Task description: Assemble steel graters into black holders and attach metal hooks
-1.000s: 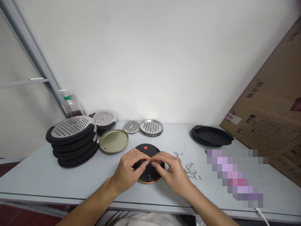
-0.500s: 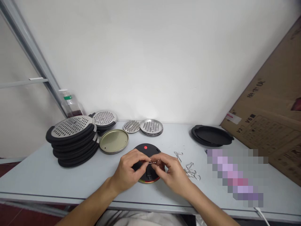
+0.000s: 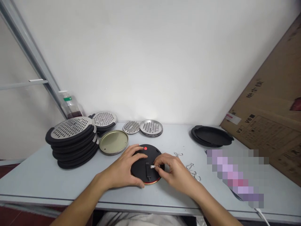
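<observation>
A round black disc with a red dot and a raised black tab lies on the table in front of me. My left hand rests at the disc's left side, fingers spread over its edge and thumb at the near rim. Between the thumb and fingers of my right hand is a small bent metal wire clip; its tip points left at the tab, and whether it touches is unclear. More wire clips lie right of my right hand, partly hidden by it.
Black-rimmed grater discs are stacked at the left, beside gold-coloured round lids. Metal grater plates lie near the wall. Black round trays sit at the right, by a cardboard box. A blurred-out object lies front right.
My left hand has let go of the wire clip and moved left, opening onto the disc's edge. The right hand keeps the clip, which now shows beside the tab.
</observation>
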`<state>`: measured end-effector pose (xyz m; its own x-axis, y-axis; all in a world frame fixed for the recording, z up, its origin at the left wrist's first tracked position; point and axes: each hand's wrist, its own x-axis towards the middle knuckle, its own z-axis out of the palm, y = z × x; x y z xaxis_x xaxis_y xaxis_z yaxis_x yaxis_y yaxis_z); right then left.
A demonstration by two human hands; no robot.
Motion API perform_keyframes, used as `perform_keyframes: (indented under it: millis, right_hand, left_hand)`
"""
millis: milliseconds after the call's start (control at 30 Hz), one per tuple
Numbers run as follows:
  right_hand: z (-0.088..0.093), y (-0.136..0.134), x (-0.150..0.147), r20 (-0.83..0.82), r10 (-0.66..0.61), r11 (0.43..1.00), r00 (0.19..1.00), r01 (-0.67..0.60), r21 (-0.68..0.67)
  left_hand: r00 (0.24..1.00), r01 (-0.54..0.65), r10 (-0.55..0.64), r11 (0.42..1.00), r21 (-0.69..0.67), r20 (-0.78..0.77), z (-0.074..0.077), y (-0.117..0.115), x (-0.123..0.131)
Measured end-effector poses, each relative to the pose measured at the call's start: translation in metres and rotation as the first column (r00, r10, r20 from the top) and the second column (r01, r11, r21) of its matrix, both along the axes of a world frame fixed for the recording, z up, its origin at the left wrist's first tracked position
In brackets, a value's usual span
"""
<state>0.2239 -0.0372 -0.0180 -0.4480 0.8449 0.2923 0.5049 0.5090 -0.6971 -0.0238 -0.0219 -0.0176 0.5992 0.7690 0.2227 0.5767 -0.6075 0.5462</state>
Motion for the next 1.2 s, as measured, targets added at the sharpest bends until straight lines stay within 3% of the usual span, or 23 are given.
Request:
perform_keyframes:
  millis: [233, 500, 867, 1200]
  right_hand:
    - [0.003, -0.001, 0.009, 0.012, 0.002, 0.999, 1.000, -0.002, -0.053]
    - [0.002, -0.016, 0.020, 0.054, 0.070, 0.988, 0.996, -0.062, -0.138]
    - [-0.007, 0.000, 0.002, -0.037, -0.081, 0.997, 0.996, 0.081, -0.001]
    - [-0.013, -0.005, 0.005, -0.106, -0.057, 0.998, 0.993, 0.056, -0.007]
  left_hand:
    - [0.999, 0.012, -0.017, 0.991, -0.135, -0.038, -0.005, 0.001, -0.003]
    - [0.994, 0.099, -0.104, 0.987, -0.126, -0.040, 0.003, -0.009, 0.007]
    - [0.979, 0.137, -0.147, 0.988, -0.075, -0.143, 0.016, -0.003, 0.019]
    - [0.967, 0.127, -0.137, 0.990, -0.060, -0.213, 0.030, 0.001, 0.031]
